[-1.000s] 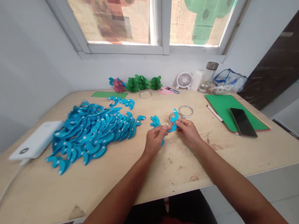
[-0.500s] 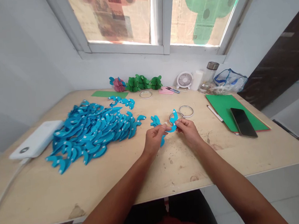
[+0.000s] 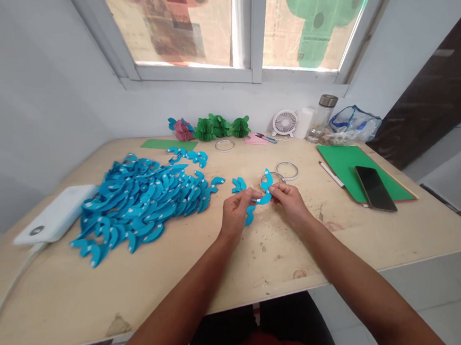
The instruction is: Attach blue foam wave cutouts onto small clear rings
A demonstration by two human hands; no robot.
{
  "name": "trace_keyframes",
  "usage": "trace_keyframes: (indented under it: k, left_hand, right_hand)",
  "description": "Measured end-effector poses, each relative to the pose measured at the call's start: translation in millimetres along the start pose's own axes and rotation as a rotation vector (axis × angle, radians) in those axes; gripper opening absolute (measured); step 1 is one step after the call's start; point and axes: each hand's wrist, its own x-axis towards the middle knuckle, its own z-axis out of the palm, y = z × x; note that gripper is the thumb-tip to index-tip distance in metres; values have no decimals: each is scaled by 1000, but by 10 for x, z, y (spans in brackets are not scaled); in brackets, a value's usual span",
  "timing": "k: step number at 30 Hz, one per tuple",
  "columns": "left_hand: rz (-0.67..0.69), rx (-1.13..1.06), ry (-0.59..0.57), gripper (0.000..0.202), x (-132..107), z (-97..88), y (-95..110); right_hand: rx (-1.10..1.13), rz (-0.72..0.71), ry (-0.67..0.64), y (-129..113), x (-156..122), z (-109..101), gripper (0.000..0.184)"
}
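Observation:
My left hand (image 3: 236, 213) and my right hand (image 3: 292, 202) meet over the middle of the wooden table (image 3: 230, 268). Both pinch a curved blue paper cutout (image 3: 267, 186) held just above the surface. The left fingers press on its lower end, where a small white tab shows. A second blue piece (image 3: 239, 184) lies just behind the left hand. A big heap of like blue cutouts (image 3: 140, 201) spreads out to the left.
Two tape rings (image 3: 287, 170) lie behind my hands, a third (image 3: 224, 145) farther back. A green sheet (image 3: 354, 171) with a black phone (image 3: 374, 188) and a pen (image 3: 331, 174) is at right. A white power bank (image 3: 56, 215) sits at left. Paper flowers (image 3: 219, 126), a small fan (image 3: 284, 123) and a jar (image 3: 322, 115) line the wall.
My left hand's fingers have crept slightly up and right along the blue cutout. My right hand holds nearly still.

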Motion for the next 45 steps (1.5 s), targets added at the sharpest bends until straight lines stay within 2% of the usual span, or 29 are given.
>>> trace_keyframes:
  k: [7, 15, 20, 26, 35, 45]
  left_hand:
    - [-129, -10, -30, 43, 12, -25, 14]
    - [-159, -38, -21, 42, 4, -33, 13]
    - [-148, -91, 25, 38, 13, -30, 28]
    - [-122, -96, 6, 38, 3, -24, 43]
    - [-128, -39, -46, 39, 5, -41, -42]
    - [-78, -12, -9, 39, 20, -27, -22]
  right_hand:
    - [-92, -37, -60, 74, 14, 9, 24]
    - [-68, -47, -28, 86, 27, 13, 31]
    - [-22, -22, -19, 39, 17, 17, 23]
    - [22, 26, -40, 3, -9, 28, 17]
    - [32, 55, -63, 14, -8, 15, 17]
    - [41, 53, -61, 6, -11, 18, 18]
